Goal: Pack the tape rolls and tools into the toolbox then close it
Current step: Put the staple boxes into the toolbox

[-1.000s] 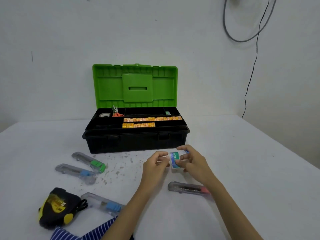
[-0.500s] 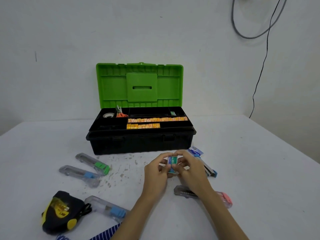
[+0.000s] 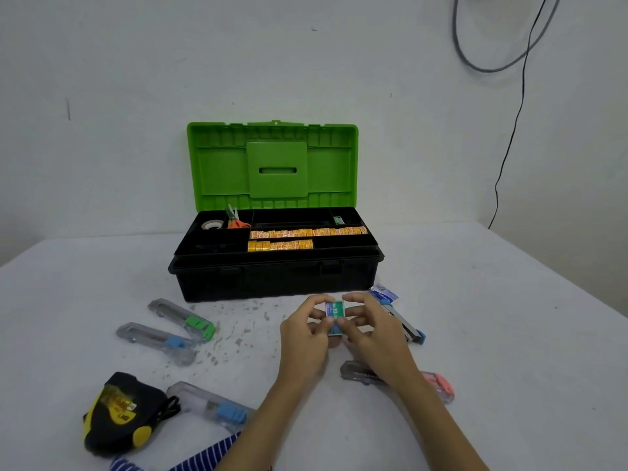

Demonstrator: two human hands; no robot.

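Note:
A black toolbox point(image 3: 275, 278) with a green lid point(image 3: 273, 166) stands open at the back of the table. Its tray holds a tape roll point(image 3: 211, 225), orange scissors point(image 3: 235, 220) and rows of small yellow boxes point(image 3: 307, 232). In front of the toolbox, my left hand point(image 3: 304, 334) and my right hand point(image 3: 372, 331) together pinch a small green staple box point(image 3: 335, 316) just above the table.
Utility knives lie on the table: a green one point(image 3: 183, 319), two blue ones point(image 3: 158, 341) point(image 3: 212, 406) and a pink one point(image 3: 438, 385) under my right forearm. A black and yellow tape measure point(image 3: 120, 413) sits front left. A blue stapler point(image 3: 404, 324) lies right of my hands.
The small box has turned in my fingers, and both hands have shifted slightly toward the toolbox. The camera view has moved, bringing the stapler into sight.

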